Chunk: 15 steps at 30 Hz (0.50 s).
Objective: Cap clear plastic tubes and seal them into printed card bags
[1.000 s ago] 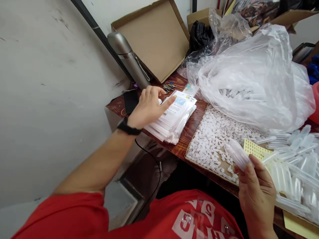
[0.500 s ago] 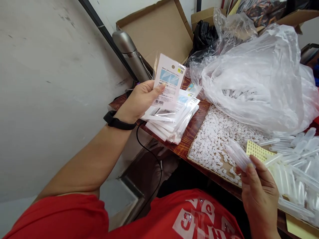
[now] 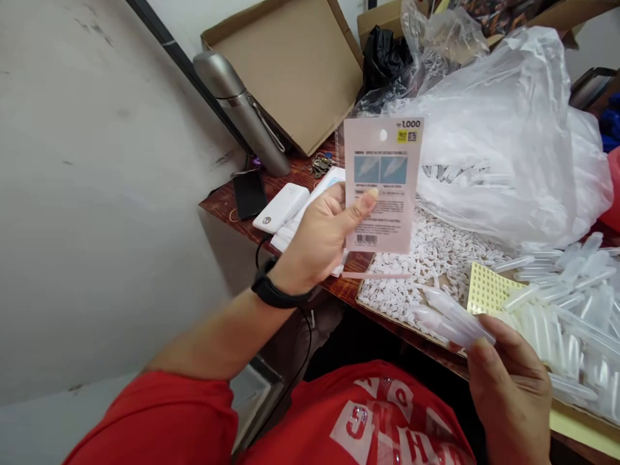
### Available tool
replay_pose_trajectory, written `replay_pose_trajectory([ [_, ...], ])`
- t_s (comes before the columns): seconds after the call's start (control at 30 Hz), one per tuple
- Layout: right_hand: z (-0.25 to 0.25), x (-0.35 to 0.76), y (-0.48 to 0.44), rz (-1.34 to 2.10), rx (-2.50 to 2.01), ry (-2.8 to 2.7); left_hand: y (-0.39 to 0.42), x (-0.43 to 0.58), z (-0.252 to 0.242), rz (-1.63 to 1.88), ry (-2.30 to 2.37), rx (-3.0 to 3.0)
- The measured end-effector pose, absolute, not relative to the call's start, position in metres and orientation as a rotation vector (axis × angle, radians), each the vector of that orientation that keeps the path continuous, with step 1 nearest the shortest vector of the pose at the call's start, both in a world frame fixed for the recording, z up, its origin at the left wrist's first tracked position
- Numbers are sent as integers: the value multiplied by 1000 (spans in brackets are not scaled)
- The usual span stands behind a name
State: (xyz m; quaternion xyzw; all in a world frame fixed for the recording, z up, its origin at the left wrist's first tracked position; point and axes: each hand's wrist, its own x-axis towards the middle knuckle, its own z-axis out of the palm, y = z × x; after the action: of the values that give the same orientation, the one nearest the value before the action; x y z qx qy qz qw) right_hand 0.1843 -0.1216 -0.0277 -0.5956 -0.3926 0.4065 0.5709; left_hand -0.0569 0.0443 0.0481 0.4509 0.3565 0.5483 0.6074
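My left hand (image 3: 322, 236), with a black band on its wrist, grips a pale pink printed card (image 3: 387, 226) in a clear packet. Its printed face, with two blue pictures and a price of 1,000, is turned towards me. The thumb lies on the front and the other fingers are hidden behind. Down on the right, my right hand (image 3: 511, 387) is closed on translucent plastic tubes (image 3: 453, 316) with tapered tips, pinched at their near ends. Behind my left hand, partly covered, lies a pile of similar packets (image 3: 310, 206).
A shallow cardboard tray of small white plastic pieces (image 3: 436, 242) lies beyond the tubes. More tubes (image 3: 581, 323) and a yellow sticker sheet (image 3: 491, 290) are at right. A large clear bag (image 3: 513, 129), steel flask (image 3: 237, 103), phone (image 3: 249, 194) and white power bank (image 3: 281, 206) stand around.
My left hand has moved right with the card, away from the pile and over the edge of the tray. The tubes in my right hand have tilted and fanned apart slightly.
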Motion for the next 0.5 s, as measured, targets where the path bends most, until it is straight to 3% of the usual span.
replay_pose_trajectory([
  [0.3, -49, 189, -124, 342, -1496, -1059, 10, 10, 23, 1212, 682, 756],
  [0.5, -48, 177, -114, 282, -1457, -1031, -18, 43, 8, 1221, 634, 639],
])
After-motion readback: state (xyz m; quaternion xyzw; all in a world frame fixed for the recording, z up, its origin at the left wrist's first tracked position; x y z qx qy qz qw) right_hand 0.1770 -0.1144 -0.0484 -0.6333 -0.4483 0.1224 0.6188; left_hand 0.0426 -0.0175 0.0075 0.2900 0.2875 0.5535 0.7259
